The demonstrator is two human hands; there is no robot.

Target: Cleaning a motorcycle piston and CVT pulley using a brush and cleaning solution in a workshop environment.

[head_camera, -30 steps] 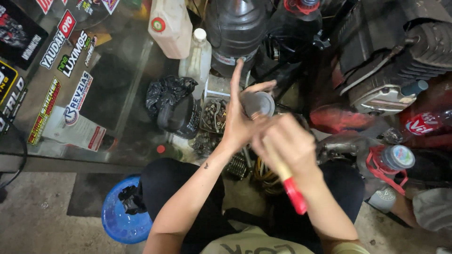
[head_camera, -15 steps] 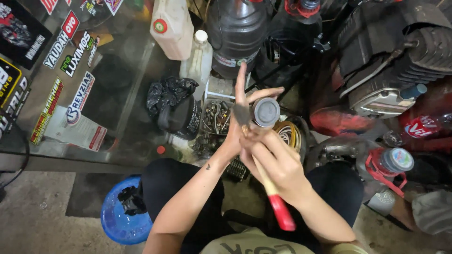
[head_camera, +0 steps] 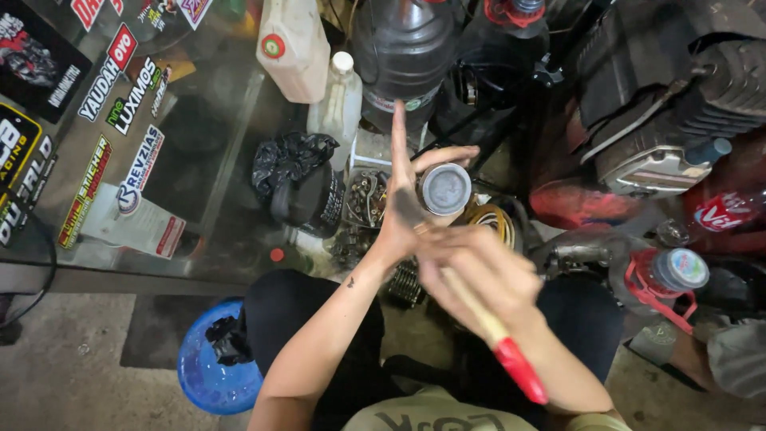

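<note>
Cluttered workshop floor, seen from above, with bare concrete nearest and a blue bowl (head_camera: 209, 375) beside the person's knee. Closest to the camera, the right hand (head_camera: 477, 275) is wrapped around a wooden-handled tool (head_camera: 503, 343) with a red end; its working tip is hidden behind the hand, which is blurred. Just beyond and touching it, the left hand (head_camera: 405, 209) stands upright, index finger straight up, thumb and the other fingers pinching a round metal part (head_camera: 445, 189) at its edge. That part sits above the right hand's knuckles, flat face toward the camera. Farther off lie a black bag (head_camera: 294, 179), white bottles (head_camera: 339, 100), a dark jug (head_camera: 403, 52) and an engine (head_camera: 678, 104). A stickered glass case (head_camera: 96, 144) stands left.
</note>
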